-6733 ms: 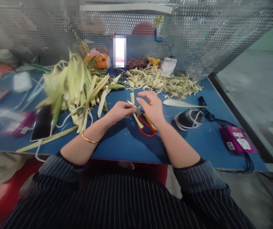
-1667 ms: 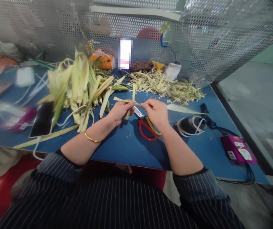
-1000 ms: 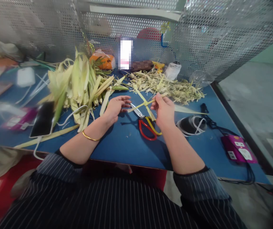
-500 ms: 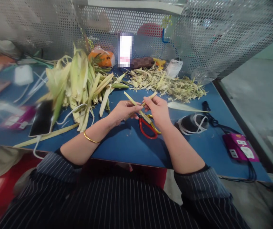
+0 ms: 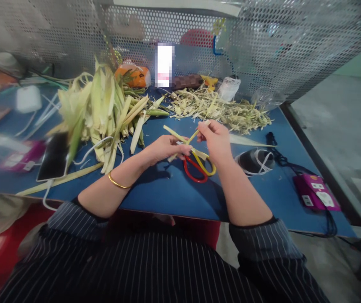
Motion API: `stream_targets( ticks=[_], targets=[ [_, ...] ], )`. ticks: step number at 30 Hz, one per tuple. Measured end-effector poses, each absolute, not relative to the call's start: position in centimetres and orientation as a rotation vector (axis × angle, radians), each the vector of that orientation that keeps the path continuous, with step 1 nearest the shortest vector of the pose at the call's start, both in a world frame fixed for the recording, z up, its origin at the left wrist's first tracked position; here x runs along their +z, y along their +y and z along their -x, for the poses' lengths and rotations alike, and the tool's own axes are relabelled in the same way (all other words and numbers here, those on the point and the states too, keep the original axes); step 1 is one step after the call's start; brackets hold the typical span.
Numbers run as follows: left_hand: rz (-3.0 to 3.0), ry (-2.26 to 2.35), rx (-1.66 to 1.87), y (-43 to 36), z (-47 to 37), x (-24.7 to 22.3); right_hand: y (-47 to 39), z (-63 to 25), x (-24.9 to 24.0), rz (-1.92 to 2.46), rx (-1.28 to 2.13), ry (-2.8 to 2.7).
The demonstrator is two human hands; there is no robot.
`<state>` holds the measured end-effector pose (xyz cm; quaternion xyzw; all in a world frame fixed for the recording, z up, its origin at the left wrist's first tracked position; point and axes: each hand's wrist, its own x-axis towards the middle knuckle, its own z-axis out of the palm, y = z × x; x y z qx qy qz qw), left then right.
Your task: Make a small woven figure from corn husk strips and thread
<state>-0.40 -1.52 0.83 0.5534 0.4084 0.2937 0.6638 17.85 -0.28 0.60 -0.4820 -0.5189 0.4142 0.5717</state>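
My left hand (image 5: pixel 172 148) is closed, pinching pale green corn husk strips (image 5: pixel 174 133) that cross each other at its fingertips. My right hand (image 5: pixel 213 136) is closed on the upper end of one of these strips, up and to the right of the crossing. Just below the fingers lie scissors with one red and one yellow handle (image 5: pixel 196 170); their blades are hidden by the left hand. To the left is a heap of long corn husks (image 5: pixel 101 101). Behind the right hand spreads a pile of shredded husk scraps (image 5: pixel 221 111).
A dark cone wound with white cord (image 5: pixel 257 162) and a purple power socket (image 5: pixel 315 192) with black cables are at right. A phone (image 5: pixel 53 156) on a white cable lies left. A lit phone (image 5: pixel 164 65) stands at the back, before a perforated metal screen (image 5: pixel 183 25).
My right hand has moved right and slightly up, away from the left, still pinching the strip. More of the yellow scissor handle shows. My left hand has barely moved.
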Motion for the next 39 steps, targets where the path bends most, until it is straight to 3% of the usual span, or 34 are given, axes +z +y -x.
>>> stream_targets(
  ticks=[6,14,19,24,32,39],
  targets=[
    [-1.172,1.0,0.791,0.0,3.0,2.6,-0.6,-18.3,1.4,1.109,1.134,-1.3],
    [-1.635,0.845,0.431,-0.5,2.9,2.0,-1.2,-17.8,1.3,1.139,1.125,-1.46],
    [-2.088,0.911,0.475,-0.7,2.4,2.2,-1.4,-17.6,1.4,1.181,1.073,-1.526],
    [-1.775,0.823,0.552,-1.1,1.2,1.0,-1.3,-17.4,1.1,1.171,1.082,-1.55],
    [-1.574,0.889,0.48,-1.8,0.1,0.6,-1.5,-17.1,1.2,1.167,0.975,-1.637],
    [-1.582,1.189,0.757,-1.3,0.1,-0.3,-2.5,-16.8,1.1,1.178,0.505,-1.639]
  ],
)
